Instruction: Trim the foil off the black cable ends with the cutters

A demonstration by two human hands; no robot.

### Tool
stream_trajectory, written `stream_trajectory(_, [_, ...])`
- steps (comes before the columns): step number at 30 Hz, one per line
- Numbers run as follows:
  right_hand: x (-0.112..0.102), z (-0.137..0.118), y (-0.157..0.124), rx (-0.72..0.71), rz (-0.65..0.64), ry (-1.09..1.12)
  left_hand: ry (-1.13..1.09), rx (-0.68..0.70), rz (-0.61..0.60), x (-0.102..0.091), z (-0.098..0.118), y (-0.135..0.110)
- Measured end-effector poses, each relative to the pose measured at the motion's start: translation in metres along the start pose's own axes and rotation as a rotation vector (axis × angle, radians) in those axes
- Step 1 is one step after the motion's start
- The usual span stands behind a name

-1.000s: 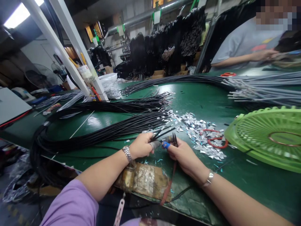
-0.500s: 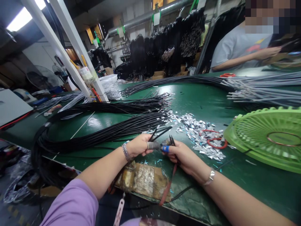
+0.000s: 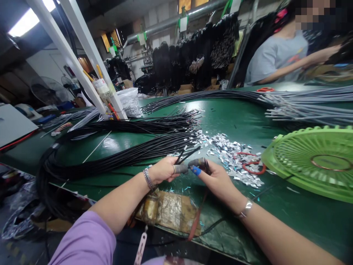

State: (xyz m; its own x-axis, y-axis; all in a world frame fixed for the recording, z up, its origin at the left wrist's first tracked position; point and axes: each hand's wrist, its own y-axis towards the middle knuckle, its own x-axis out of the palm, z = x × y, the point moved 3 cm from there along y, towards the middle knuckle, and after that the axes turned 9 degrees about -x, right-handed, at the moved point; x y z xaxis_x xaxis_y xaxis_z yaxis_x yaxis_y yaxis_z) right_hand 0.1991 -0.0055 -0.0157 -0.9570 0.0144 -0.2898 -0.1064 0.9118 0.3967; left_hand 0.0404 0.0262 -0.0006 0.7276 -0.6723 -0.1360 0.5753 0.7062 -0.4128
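My left hand [image 3: 167, 170] is closed around black cables [image 3: 190, 152], whose ends stick out beyond its fingers to the upper right. A grey covering wraps its thumb. Close against that thumb, my right hand [image 3: 213, 176] has its thumb and forefinger brought together. Blue tape covers the right thumb, and the forefinger wears a dark grey cover. Something dark [image 3: 206, 166] shows inside the right hand, too hidden to name. Below the hands lies a taped cardboard piece [image 3: 172, 209] at the table edge, with a reddish strap [image 3: 195, 224] beside it.
Long black cable bundles [image 3: 132, 156] curve across the green table [image 3: 234, 114] on the left. Silvery foil scraps [image 3: 226, 145] and red-handled scissors [image 3: 253, 167] lie ahead. A green fan grille [image 3: 309, 158] and grey cables [image 3: 309, 105] occupy the right. A co-worker [image 3: 278, 59] sits across.
My right forefinger has stretched out leftward towards the left thumb. The dark tips that stood up from the right hand no longer show. The co-worker's arm has reached farther right.
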Motion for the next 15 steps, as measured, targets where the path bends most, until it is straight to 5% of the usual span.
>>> stream_trajectory(3, [0.001,0.001,0.0,0.036,0.014,-0.014,0.229,0.101,0.09,0.0,-0.001,0.001])
stream_trajectory(8, [0.003,0.002,0.0,0.15,0.059,0.098,0.74,0.427,0.414,-0.002,0.008,-0.006])
stream_trajectory(15, [0.009,0.002,-0.003,0.343,0.093,0.361,0.62,0.337,0.427,-0.007,0.011,-0.008])
